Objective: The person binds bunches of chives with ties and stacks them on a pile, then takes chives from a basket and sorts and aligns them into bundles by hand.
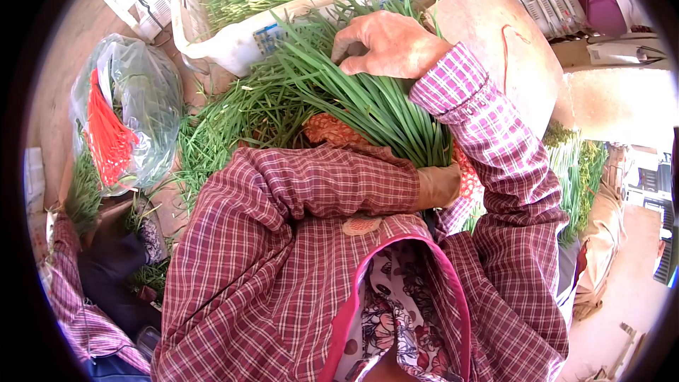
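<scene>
A bunch of garlic chives (382, 106) lies slantwise across my lap, its long flat green leaves pointing to the upper left. At its lower right end, my left hand (438, 187) is closed around the bunch, its fingers mostly hidden behind the leaves and my sleeve. Over the upper part of the leaves is my right hand (392, 44), with fingers curled and thumb drawn toward them; whatever is pinched there is hidden. Orange-red patterned cloth (332, 129) shows beneath the bunch. Loose green leaves (247, 113) form a heap on its left.
A white plastic crate (212, 48) full of chives stands ahead. To the left sits a clear plastic bag (152, 74) with red ties (109, 141). A pale board (495, 35) leans at the upper right. More chives (576, 177) stand to my right. Another person's checked sleeve (71, 276) shows at lower left.
</scene>
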A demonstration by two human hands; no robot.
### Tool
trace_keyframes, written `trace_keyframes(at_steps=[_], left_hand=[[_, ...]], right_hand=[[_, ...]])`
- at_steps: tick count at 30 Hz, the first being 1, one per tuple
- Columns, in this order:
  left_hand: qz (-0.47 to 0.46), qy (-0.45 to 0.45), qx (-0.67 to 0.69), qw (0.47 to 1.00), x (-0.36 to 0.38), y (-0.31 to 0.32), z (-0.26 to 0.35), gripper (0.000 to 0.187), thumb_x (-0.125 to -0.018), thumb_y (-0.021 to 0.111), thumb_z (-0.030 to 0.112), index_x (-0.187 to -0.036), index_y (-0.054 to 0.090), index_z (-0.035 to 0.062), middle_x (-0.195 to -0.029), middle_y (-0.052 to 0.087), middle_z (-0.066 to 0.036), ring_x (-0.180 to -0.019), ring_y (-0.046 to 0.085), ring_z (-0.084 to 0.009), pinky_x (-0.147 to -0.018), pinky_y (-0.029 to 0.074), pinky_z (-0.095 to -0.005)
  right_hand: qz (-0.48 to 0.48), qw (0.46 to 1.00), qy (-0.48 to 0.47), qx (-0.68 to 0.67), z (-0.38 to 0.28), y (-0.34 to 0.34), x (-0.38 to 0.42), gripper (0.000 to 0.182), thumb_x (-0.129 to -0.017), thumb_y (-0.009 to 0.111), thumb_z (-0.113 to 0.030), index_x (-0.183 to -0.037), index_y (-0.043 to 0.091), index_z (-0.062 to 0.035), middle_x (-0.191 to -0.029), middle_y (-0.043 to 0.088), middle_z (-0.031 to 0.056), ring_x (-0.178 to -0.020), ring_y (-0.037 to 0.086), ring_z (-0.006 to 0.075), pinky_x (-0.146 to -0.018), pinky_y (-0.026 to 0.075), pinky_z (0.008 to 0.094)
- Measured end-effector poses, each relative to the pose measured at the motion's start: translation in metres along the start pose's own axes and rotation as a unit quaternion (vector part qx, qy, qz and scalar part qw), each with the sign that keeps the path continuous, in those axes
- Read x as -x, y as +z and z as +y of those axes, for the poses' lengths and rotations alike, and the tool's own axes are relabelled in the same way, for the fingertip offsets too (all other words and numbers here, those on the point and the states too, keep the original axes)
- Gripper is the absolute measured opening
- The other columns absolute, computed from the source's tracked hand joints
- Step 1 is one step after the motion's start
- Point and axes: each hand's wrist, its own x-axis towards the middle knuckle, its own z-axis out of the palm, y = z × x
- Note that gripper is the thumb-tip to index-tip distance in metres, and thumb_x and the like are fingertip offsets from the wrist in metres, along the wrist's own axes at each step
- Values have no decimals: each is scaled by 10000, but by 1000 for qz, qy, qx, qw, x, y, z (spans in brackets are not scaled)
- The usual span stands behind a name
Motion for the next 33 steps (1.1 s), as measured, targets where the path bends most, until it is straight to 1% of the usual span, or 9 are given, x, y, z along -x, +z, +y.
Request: trace_keyframes(at_steps=[7,15,22,25,27,30,31,32,33], left_hand=[[-7,11,-23,1000,-1,-4,0,56,-841,654,179,-855,658,125,-613,447,21,-535,402,-157,-541,434,-363],[-6,14,45,999,-6,0,3,106,-900,603,167,-928,682,102,-728,558,-18,-670,532,-185,-737,481,-387],[12,1,69,998,-14,9,10,119,-876,615,158,-946,692,100,-767,595,-13,-707,565,-207,-760,485,-402],[29,-12,88,996,-20,15,13,129,-866,620,154,-953,697,99,-783,611,-12,-723,580,-216,-771,487,-408],[40,-22,101,994,-15,7,9,136,-859,623,152,-958,700,98,-794,622,-11,-733,589,-223,-777,488,-412],[53,4,137,989,8,-7,-3,150,-816,636,127,-942,716,108,-842,660,0,-754,609,-244,-823,487,-429],[53,4,140,989,-9,13,8,150,-816,636,127,-942,716,108,-842,660,0,-754,609,-244,-823,487,-429],[117,-27,194,974,-41,49,28,152,-810,635,122,-935,721,115,-843,667,1,-755,616,-245,-805,497,-426],[105,-24,232,967,-43,45,26,152,-814,633,118,-936,725,120,-857,676,0,-762,625,-241,-763,512,-407]], right_hand=[[23,999,31,18,-3,6,1,316,-783,696,-301,-991,693,-63,-968,681,121,-901,660,272,-808,520,381],[37,998,41,3,-6,7,4,339,-786,688,-336,-992,698,-66,-970,691,141,-876,659,303,-794,515,390],[149,989,15,5,6,14,11,251,-799,682,-296,-911,713,-73,-758,656,185,-708,651,333,-689,507,407],[130,990,58,10,9,14,13,281,-792,670,-336,-986,728,-141,-859,686,175,-833,661,337,-779,528,421],[151,988,39,20,12,18,15,248,-793,665,-305,-953,729,-127,-806,678,170,-782,661,343,-736,534,423],[278,957,-46,76,20,31,14,165,-808,658,-229,-790,688,-67,-731,654,151,-688,649,332,-659,533,410],[276,957,-45,74,25,37,11,165,-808,658,-229,-790,688,-67,-731,654,151,-688,649,332,-659,533,410],[329,939,-78,65,31,41,7,163,-809,661,-215,-763,676,-60,-725,651,140,-667,647,313,-634,530,402],[381,916,-111,55,38,42,2,167,-811,664,-202,-736,664,-53,-718,648,130,-645,645,295,-609,527,395]])
